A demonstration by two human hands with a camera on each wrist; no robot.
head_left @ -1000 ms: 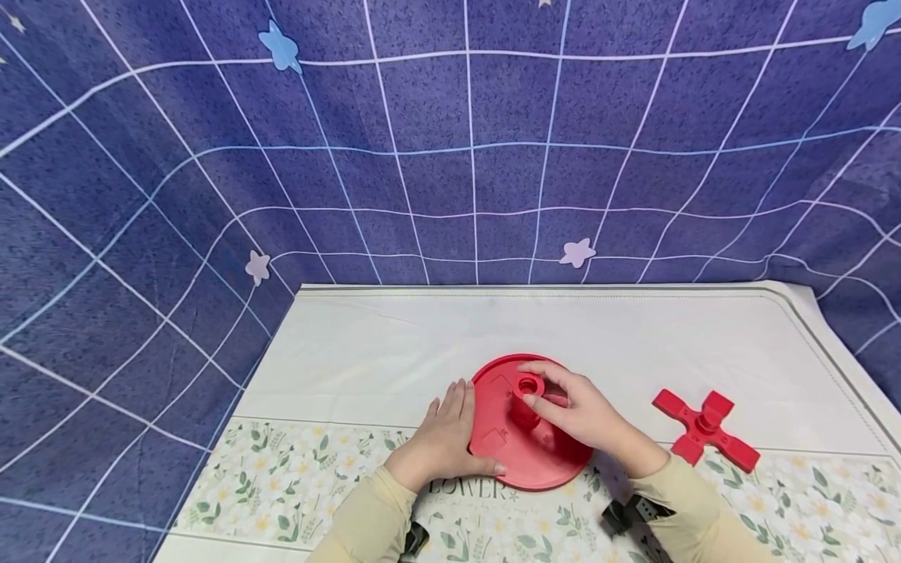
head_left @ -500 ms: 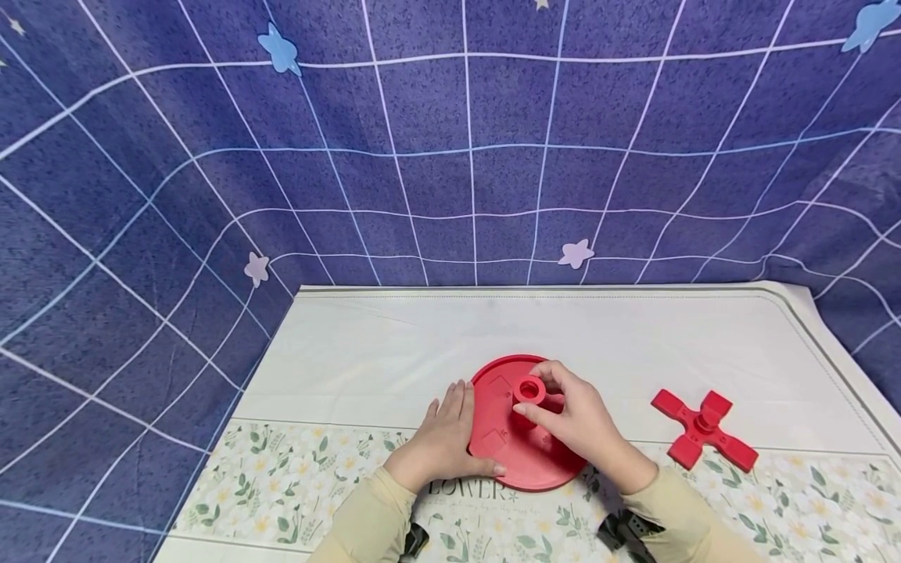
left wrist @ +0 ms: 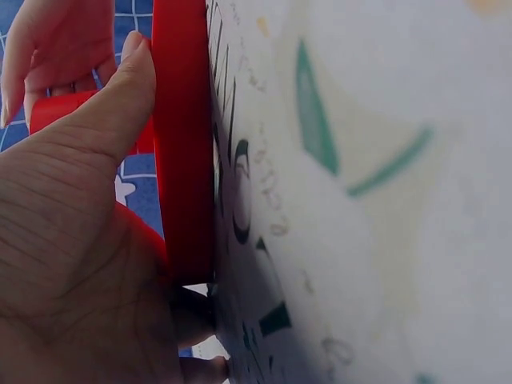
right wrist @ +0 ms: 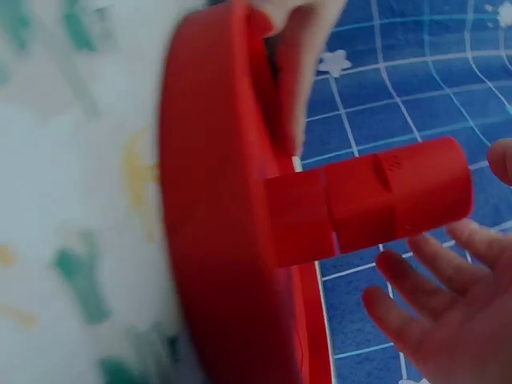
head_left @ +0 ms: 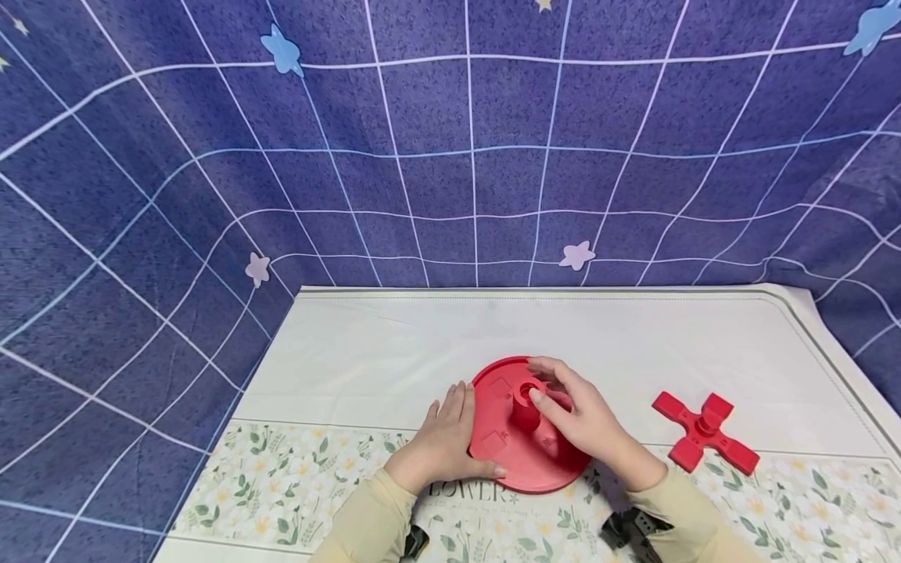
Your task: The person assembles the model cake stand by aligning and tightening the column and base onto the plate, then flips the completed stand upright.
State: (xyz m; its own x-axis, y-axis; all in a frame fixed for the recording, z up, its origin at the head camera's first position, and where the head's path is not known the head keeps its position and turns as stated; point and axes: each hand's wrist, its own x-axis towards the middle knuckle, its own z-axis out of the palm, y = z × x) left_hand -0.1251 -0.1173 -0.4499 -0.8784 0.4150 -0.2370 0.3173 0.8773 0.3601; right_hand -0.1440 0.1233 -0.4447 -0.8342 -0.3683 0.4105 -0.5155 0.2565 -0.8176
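Note:
A red round disc [head_left: 524, 469] with a raised rim lies on the table, and a hollow red post [head_left: 525, 418] stands upright near its middle. My left hand [head_left: 447, 442] rests against the disc's left side, fingers straight along the edge and thumb over the near rim. Around the post's top hovers my right hand [head_left: 583, 410], thumb and fingers spread. The right wrist view shows the post [right wrist: 400, 192] with a seam partway up, and the right fingers [right wrist: 436, 280] stand apart from it. Diamond-shaped outlines mark the disc's face.
A red cross-shaped piece [head_left: 705, 426] with a short central peg lies to the right of the disc. A white and floral cloth [head_left: 394, 344] covers the table. Blue star-patterned fabric [head_left: 450, 180] hangs behind and at the left.
My right thumb and fingers have loosened from around the post, and the thumb has shifted right to its top edge. The left hand and the cross-shaped piece stay in place.

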